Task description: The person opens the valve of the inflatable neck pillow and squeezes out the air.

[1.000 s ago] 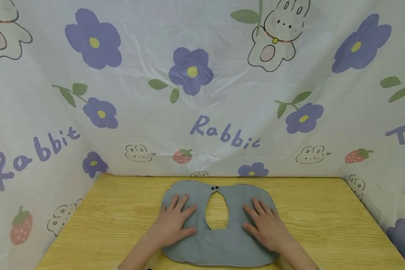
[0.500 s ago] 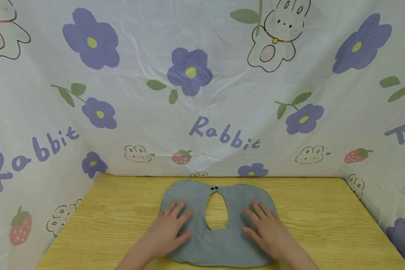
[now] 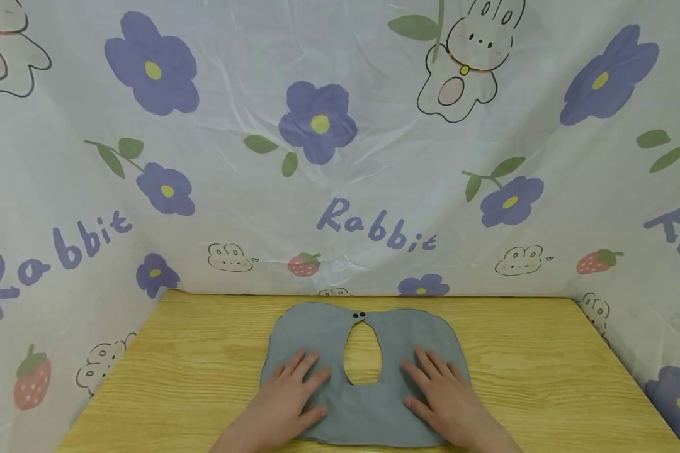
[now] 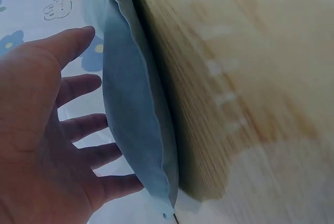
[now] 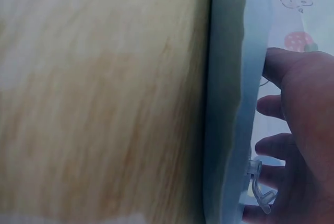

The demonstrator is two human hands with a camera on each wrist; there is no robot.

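Observation:
A grey-blue cloth bib (image 3: 365, 415) lies spread on the table, its neck hole in the middle and two dark snaps (image 3: 359, 315) at the far end of that hole. My left hand (image 3: 286, 393) rests on the bib's left half, fingers spread. On the right half lies my right hand (image 3: 442, 390), its fingers spread too. In the left wrist view the fingertips of the left hand (image 4: 36, 119) meet the cloth near its edge. The right wrist view has the bib (image 5: 224, 98) puffed up along its side, with the right hand (image 5: 308, 130) at the cloth.
The wooden table (image 3: 204, 352) reaches back to a white curtain (image 3: 374, 176) printed with rabbits, purple flowers and strawberries, which also hangs along both sides. A small clear plastic piece (image 5: 255, 179) shows by the right fingers in the right wrist view.
Both hands have slid a little toward the near edge over the bib. The left hand first shifted left, then came back right. The bib's left side now spreads slightly wider.

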